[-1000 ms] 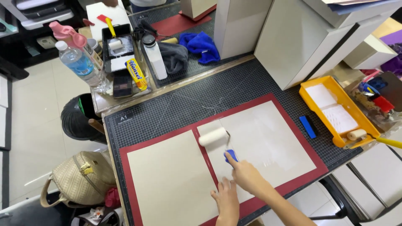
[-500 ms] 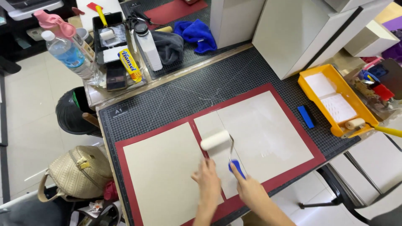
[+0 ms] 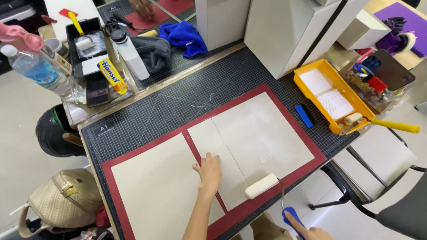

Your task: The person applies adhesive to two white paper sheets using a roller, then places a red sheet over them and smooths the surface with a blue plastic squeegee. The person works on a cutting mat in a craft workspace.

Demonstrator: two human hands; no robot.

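Gripping roller (image 3: 261,186), right hand (image 3: 311,231) cut off

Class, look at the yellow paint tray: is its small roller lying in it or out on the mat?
In it: the small yellow-handled roller lies in the yellow plastic tray, handle jutting past the rim.

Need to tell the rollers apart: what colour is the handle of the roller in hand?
Blue handle, held by the right hand; head view.

On the tabletop (image 3: 147,120) there are three pale boards (image 3: 262,133) on one red sheet (image 3: 311,162). There are three paint rollers (image 3: 261,186): one at 5 o'clock, one at 3 o'clock, one at 11 o'clock. There are two trays (image 3: 311,95) and two bottles (image 3: 38,71).
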